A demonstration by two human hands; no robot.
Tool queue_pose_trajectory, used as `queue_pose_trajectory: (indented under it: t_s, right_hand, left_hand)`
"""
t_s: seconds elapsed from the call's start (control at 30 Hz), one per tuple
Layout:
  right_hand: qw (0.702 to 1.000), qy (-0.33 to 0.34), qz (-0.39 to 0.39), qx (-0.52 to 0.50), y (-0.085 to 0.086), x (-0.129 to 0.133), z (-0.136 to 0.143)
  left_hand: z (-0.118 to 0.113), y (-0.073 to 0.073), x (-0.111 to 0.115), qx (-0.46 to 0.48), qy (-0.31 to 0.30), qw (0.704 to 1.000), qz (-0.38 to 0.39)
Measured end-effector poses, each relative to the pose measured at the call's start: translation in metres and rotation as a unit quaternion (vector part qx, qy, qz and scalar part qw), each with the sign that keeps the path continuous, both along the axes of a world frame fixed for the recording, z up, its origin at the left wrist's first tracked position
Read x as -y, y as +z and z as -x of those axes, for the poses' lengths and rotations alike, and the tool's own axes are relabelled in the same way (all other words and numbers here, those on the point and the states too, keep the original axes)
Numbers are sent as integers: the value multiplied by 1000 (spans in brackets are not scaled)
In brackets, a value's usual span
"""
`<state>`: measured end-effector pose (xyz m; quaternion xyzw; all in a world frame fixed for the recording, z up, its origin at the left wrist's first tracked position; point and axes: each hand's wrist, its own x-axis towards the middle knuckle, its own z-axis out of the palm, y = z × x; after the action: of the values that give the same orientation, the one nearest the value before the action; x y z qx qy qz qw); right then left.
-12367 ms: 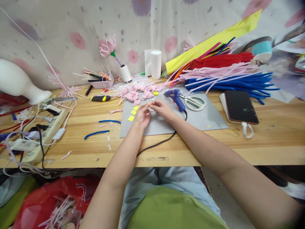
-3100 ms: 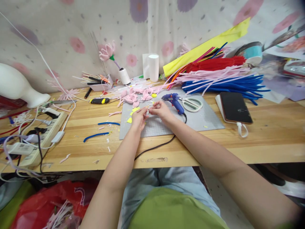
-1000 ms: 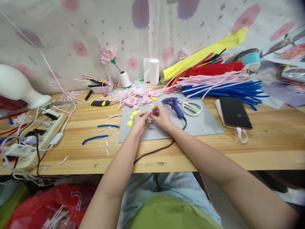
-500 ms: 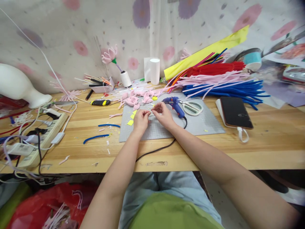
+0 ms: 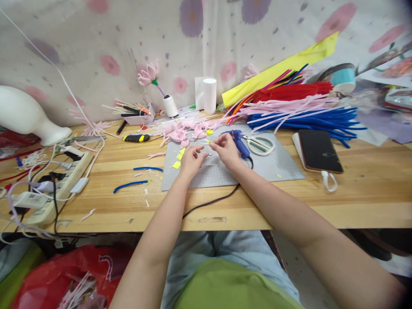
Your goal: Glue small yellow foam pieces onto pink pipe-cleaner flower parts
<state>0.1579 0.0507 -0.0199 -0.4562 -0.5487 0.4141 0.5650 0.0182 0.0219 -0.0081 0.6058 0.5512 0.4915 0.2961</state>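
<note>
Over the grey cutting mat (image 5: pixel 264 171), my left hand (image 5: pixel 192 161) has its thumb and fingers apart, with nothing seen between them. My right hand (image 5: pixel 228 151) is pinched closed just to its right; whatever its fingertips hold is too small to make out. Thin whitish bits lie between the hands. Beside the right hand is a blue glue gun (image 5: pixel 241 145), and scissors (image 5: pixel 260 146) with pale handles lie right of that. Small yellow pieces (image 5: pixel 176 165) are left of my left hand. Pink fuzzy petal shapes (image 5: pixel 180 136) lie just beyond both hands.
Bundles of blue pipe cleaners (image 5: pixel 299 122) and red ones (image 5: pixel 289 92) lie at the back right. A black-topped device (image 5: pixel 320 150) sits on the right. On the left are a power strip (image 5: pixel 61 189) with cables and a utility knife (image 5: pixel 137 138). The glue gun's cord (image 5: pixel 212 201) crosses the front.
My hands have moved apart slightly. The left thumb and fingers have opened, and the right hand has shifted a little to the right and away from me, still pinched.
</note>
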Motion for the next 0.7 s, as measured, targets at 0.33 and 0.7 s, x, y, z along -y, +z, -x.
queue_pose_trajectory:
  t_s: [0.33,0.7]
  right_hand:
    - [994,55,42,-80,5,2,-1]
    - [995,-17,78,-60,-6,-2,1]
  left_hand:
    - [-9,11,5,260,-69,957,107]
    - [15,2,-9,108,52,992,48]
